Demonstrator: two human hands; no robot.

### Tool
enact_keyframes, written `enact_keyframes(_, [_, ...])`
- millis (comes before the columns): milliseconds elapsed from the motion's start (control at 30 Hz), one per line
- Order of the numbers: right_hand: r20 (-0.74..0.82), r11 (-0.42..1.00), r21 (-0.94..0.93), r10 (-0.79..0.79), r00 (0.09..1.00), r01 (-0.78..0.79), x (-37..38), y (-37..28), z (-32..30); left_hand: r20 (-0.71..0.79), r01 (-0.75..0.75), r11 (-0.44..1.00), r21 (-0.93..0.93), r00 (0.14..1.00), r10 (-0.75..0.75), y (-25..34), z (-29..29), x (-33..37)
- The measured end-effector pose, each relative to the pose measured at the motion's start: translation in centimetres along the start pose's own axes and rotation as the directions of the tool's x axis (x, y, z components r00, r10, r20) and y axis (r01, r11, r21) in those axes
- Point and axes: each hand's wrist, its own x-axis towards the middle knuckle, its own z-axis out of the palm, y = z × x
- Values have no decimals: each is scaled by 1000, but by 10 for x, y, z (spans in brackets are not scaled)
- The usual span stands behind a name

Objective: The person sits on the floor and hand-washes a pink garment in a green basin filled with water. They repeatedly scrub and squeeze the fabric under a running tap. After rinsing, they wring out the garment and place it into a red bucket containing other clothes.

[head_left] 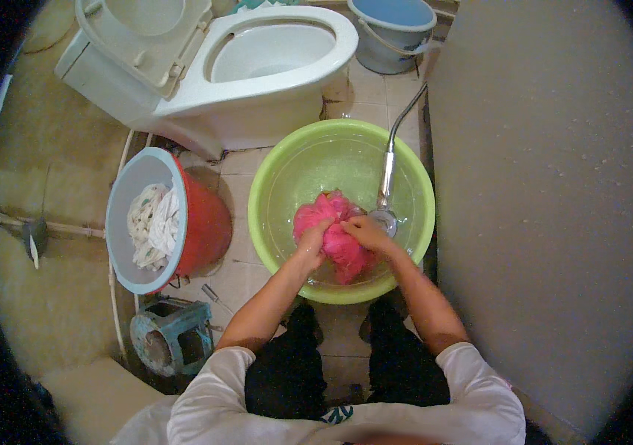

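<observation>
The washing looks to be mid-way: the pink cloth (335, 233) sits bunched and wet in the green basin (272, 167), just under the fingers of both hands, while more wrung laundry (153, 222) waits in the red bucket (209, 222), well off to the left of the fingers. A shower head (384, 215) lies in the basin, touching the right fingers' far side. The left hand (315, 236) and right hand (364, 230) meet over the cloth, fingers curled and pressed into it, forearms angled inward from below.
</observation>
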Motion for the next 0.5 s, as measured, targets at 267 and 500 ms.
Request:
enact_keyframes(267, [-227,986,-69,-163,960,151,2,8,13,447,-491,262,831,869,211,-36,1,-6])
enact_keyframes(500, [-61,984,139,119,991,-110,15,56,31,124,274,900,338,935,-332,-35,-9,-7])
